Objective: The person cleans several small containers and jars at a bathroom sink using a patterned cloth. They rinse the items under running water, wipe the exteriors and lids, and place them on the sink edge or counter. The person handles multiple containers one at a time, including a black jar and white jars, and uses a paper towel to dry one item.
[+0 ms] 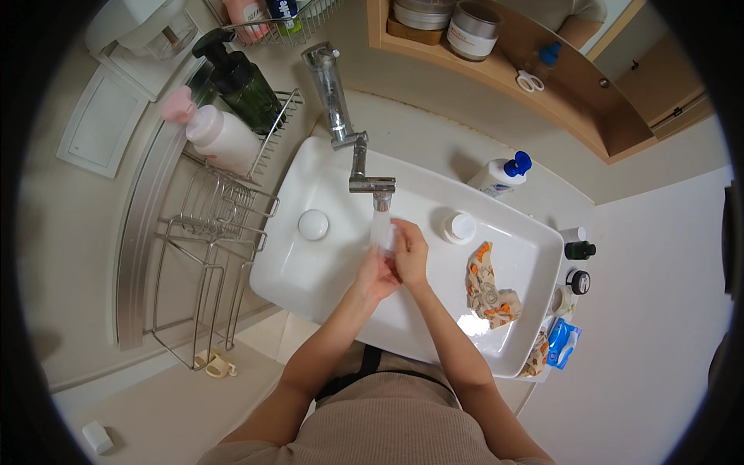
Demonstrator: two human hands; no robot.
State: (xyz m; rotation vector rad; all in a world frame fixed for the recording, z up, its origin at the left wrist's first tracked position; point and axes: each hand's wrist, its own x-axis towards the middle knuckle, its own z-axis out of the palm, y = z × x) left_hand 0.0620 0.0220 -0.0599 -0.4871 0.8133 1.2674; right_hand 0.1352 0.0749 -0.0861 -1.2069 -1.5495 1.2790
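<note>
Water runs from the chrome swivel faucet over both hands above the white sink. My left hand is palm up beneath the stream, against a small whitish translucent item that is blurred by the water. My right hand has its fingers curled around that item's right side. Whether the left fingers grip it cannot be told. Right of the hands, inside the basin, stand a small white-capped container and a crumpled beige cloth with an orange pattern.
A white bottle with a blue cap stands behind the sink. Small jars and bottles, including a dark green bottle, line its right side. Wire racks and pump bottles are at left. A wooden shelf overhangs the back.
</note>
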